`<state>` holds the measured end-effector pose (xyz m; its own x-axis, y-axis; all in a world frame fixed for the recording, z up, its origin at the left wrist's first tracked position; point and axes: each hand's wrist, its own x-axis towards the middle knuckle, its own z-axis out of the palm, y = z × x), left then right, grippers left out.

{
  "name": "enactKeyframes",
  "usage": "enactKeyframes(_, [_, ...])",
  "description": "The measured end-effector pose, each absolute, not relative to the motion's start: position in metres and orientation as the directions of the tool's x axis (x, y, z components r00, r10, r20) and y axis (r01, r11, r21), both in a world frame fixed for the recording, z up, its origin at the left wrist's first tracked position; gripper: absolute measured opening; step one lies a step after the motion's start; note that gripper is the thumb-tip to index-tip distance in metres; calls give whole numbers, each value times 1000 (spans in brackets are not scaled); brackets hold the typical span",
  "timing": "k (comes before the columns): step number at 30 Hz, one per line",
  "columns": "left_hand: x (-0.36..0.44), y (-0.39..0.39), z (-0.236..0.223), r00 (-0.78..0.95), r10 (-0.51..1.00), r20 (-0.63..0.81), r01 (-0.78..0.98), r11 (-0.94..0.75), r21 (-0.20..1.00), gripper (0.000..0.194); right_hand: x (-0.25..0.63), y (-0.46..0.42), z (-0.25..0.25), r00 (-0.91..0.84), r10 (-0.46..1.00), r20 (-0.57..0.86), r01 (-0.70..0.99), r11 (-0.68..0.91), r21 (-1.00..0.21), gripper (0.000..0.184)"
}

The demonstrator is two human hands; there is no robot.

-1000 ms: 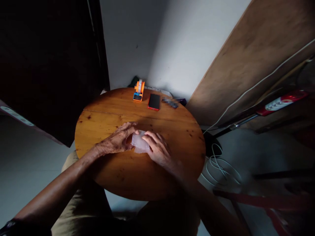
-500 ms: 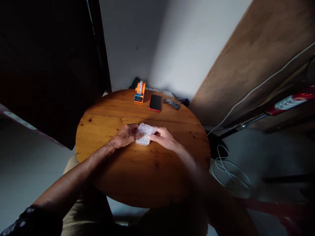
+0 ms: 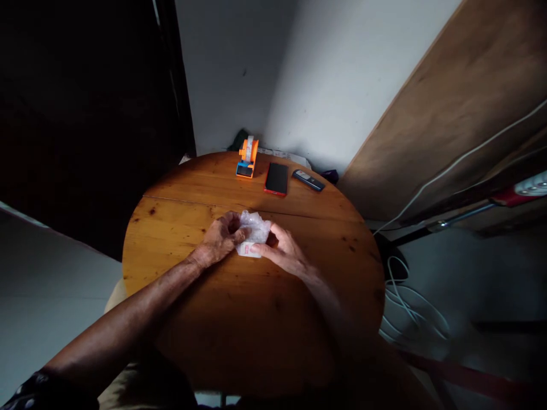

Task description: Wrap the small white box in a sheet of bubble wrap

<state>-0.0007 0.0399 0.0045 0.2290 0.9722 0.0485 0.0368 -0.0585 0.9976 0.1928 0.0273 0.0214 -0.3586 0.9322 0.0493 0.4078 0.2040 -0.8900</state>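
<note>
Between my hands is a crumpled piece of clear bubble wrap (image 3: 256,228), just above or on the round table's middle. A small white box (image 3: 246,249) with a red mark shows at its near edge; the wrap covers the rest of it. My left hand (image 3: 221,236) pinches the left side, its thumb lying over the wrap. On the right, my right hand (image 3: 284,248) grips the other side, with the thumb along the near face and the fingers behind. Fingertips of both hands are partly hidden behind the wrap.
Toward the back of the wooden table (image 3: 179,228) stand an orange and blue tape dispenser (image 3: 247,158), a red-edged phone (image 3: 276,179) and a dark handset (image 3: 308,180). A white wall rises behind. White cable (image 3: 410,307) lies coiled on the floor at right.
The near edge of the packet now shows a white face with a red mark, where bubbled wrap was seen before. Both hands keep hold, with the right fingers slightly shifted. The view has tilted a little.
</note>
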Motion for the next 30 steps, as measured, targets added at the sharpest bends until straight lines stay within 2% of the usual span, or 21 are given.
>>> enactKeyframes(2, [0, 39, 3, 172, 982, 73, -39, -68, 997, 40, 193, 30, 20, -361, 933, 4, 379, 150, -913, 42])
enactKeyframes(5, [-4, 35, 5, 143, 987, 78, -27, -75, 997, 37, 194, 33, 23, -357, 934, -32, 370, 110, -923, 45])
enactKeyframes(11, [-10, 27, 16, 293, 956, 3, 56, -21, 998, 43, 195, 33, 26, -385, 922, -50, 305, 75, -950, 54])
enactKeyframes(15, [-10, 28, 15, 323, 947, 7, 108, -44, 993, 40, 193, 32, 22, -402, 914, -44, 192, 37, -981, 63])
enactKeyframes(22, [-11, 31, 10, 348, 938, 14, 93, -49, 994, 37, 195, 34, 15, -413, 910, -26, 152, 41, -988, 62])
enactKeyframes(27, [-7, 32, 5, 324, 946, 26, -2, -27, 1000, 37, 195, 38, 13, -395, 919, -11, 222, 84, -972, 51])
enactKeyframes(30, [-4, 33, 3, 317, 943, 104, -136, -63, 989, 40, 196, 38, 16, -367, 930, 1, 285, 114, -952, 49])
